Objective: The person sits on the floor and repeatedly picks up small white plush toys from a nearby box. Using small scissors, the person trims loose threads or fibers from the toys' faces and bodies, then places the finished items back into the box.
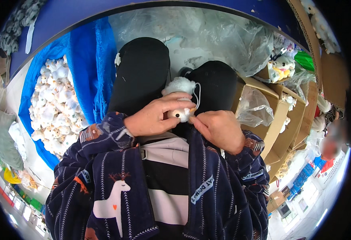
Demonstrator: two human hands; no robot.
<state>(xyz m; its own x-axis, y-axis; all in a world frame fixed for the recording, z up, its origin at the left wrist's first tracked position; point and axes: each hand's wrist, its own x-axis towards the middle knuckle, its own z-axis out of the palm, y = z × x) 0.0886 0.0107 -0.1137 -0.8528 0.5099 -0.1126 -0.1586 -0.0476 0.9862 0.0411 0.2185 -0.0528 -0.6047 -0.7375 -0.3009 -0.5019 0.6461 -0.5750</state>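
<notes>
A small white plush toy (pixel 180 114) with a black eye and an orange beak lies over my lap. My left hand (pixel 156 116) wraps around it, fingers across its fluffy white body. Up its right side runs a thin white cord loop (pixel 198 95). Thumb and fingertips of my right hand (pixel 220 127) are pinched together against the toy's head, just below the beak. Whatever lies between those fingertips is too small or hidden to make out.
On the left, a blue sack (pixel 94 72) holds many white plush pieces (pixel 55 108). Opened cardboard boxes (pixel 277 120) with clear plastic stand by my right knee. A blue table edge (pixel 159 5) crosses the far side. A blurred person (pixel 332 146) is at the right edge.
</notes>
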